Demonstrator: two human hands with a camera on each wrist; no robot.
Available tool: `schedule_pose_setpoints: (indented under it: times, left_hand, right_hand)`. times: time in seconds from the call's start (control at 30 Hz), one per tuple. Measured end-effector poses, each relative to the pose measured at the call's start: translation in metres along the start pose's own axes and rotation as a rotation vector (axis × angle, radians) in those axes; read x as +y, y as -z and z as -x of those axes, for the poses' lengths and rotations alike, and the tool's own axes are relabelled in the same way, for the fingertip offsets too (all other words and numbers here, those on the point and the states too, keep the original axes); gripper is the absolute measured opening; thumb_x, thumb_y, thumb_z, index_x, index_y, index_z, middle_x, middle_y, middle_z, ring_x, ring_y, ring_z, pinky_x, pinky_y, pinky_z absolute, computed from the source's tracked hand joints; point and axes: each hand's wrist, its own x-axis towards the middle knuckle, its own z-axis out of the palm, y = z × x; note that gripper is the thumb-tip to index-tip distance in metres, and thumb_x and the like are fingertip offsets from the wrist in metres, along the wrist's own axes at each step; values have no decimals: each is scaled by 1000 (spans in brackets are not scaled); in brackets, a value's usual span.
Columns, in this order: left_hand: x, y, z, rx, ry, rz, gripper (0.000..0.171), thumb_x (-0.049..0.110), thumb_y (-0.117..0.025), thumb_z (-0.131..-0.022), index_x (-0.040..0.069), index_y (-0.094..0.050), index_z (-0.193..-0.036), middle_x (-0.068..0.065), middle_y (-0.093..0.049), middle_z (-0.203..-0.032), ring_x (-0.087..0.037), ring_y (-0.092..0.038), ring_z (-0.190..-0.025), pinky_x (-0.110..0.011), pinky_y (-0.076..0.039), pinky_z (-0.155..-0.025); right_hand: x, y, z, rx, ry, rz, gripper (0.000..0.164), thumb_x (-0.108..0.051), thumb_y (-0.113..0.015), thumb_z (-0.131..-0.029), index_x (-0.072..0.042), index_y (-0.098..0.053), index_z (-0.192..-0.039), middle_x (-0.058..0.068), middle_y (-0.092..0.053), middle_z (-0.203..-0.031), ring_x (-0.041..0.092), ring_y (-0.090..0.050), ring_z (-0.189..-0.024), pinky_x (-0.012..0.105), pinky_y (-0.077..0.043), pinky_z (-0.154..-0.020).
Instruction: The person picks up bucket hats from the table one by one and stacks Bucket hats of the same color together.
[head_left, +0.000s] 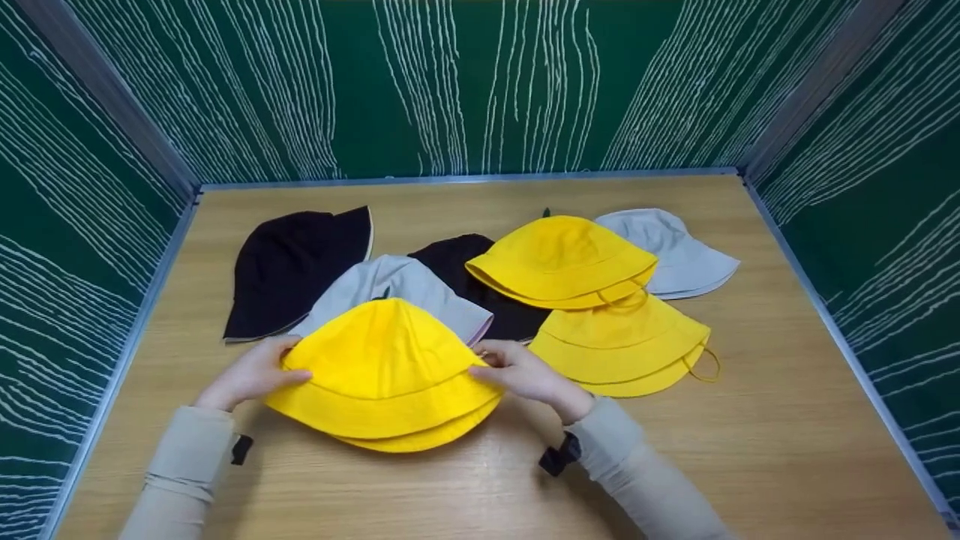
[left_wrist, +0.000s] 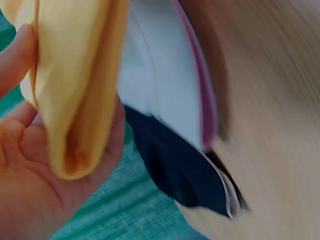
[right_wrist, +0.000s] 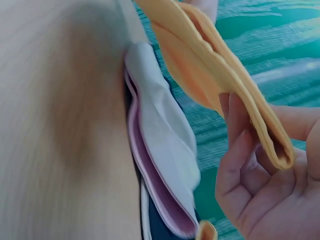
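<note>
A yellow bucket hat [head_left: 382,367] with a small dark green tip at its crown is held up in front of the person, brim toward the bottom of the head view. The left hand [head_left: 257,373] grips its left edge, thumb on the front and fingers behind. On the other side the right hand [head_left: 529,375] pinches the brim, thumb in front. Folded brim cloth [left_wrist: 82,90] lies across the left palm in the left wrist view. In the right wrist view the fingers hold the flattened brim [right_wrist: 250,105]. Behind the held hat, a light grey hat [head_left: 401,277] is partly hidden.
A black hat [head_left: 289,262] lies at the left, and another black hat [head_left: 457,259] is partly covered in the middle. Two more yellow hats [head_left: 562,259] overlap at the right, beside a second grey hat [head_left: 664,247]. Green walls [head_left: 360,90] with white lines enclose the wooden table [head_left: 757,450].
</note>
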Motion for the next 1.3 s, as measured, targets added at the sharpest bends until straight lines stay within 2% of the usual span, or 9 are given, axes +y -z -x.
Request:
schedule_pose_setpoints:
  times: [0.13, 0.23, 0.47, 0.7, 0.77, 0.93, 1.1, 1.3]
  left_hand:
    - [-18, 7, 7, -40, 54, -55, 43, 18, -65, -88, -4, -53, -123, -16, -61, -111, -24, -52, -91, -47, -44, -88]
    - [-28, 11, 12, -65, 86, -94, 44, 19, -66, -87, -4, -54, -123, -19, -60, -113, -27, -52, -92, -51, -43, -90]
    - [-47, 19, 12, -70, 219, -90, 59, 19, -65, -89, -11, -42, -134, -31, -49, -130, -34, -51, -100, -59, -37, -99]
    - [-67, 21, 14, -70, 246, -111, 57, 17, -66, -88, -16, -43, -129, -34, -51, -123, -35, -52, -96, -58, -39, -98]
    - [-69, 21, 15, -72, 285, -104, 60, 19, -65, -89, -16, -40, -132, -35, -47, -128, -37, -50, -100, -60, -35, -101]
    - [-70, 22, 13, -71, 322, -112, 66, 20, -64, -90, -16, -32, -136, -38, -37, -136, -44, -45, -110, -62, -28, -104]
    - [-69, 20, 12, -66, 343, -119, 69, 20, -63, -91, -16, -29, -138, -38, -32, -138, -47, -41, -115, -63, -26, -105]
    - [-69, 14, 8, -61, 327, -147, 68, 19, -62, -91, -18, -28, -137, -39, -32, -138, -50, -38, -120, -62, -26, -105]
  right_hand:
    - [-7, -20, -13, -46, -1, 29, 24, -23, -60, -93, -10, -65, -113, 4, -67, -99, 14, -57, -82, 28, -51, -79]
    - [-11, -31, -22, -79, -36, 43, 20, -22, -60, -93, -13, -65, -110, 0, -66, -97, 14, -56, -82, 28, -51, -79]
    - [-15, -53, -43, -103, -57, 95, 16, -21, -63, -90, -13, -66, -103, -1, -64, -89, 13, -53, -80, 26, -47, -78]
    - [-14, -74, -57, -121, -33, 137, 18, -18, -64, -89, -7, -67, -103, -3, -59, -82, 10, -49, -75, 20, -43, -70]
    - [-14, -78, -60, -124, -31, 153, 18, -17, -64, -88, -6, -67, -103, -4, -57, -80, 8, -49, -74, 18, -42, -68]
    - [-12, -82, -63, -108, -13, 185, 17, -15, -65, -87, -5, -67, -101, -4, -55, -76, 8, -47, -71, 18, -40, -66]
    - [-6, -84, -64, -105, -63, 186, 20, -18, -65, -87, -6, -67, -103, -2, -59, -80, 10, -49, -75, 22, -43, -71]
    - [4, -86, -65, -74, -118, 209, 24, -21, -65, -86, -7, -67, -106, 2, -64, -88, 13, -52, -79, 27, -46, -78]
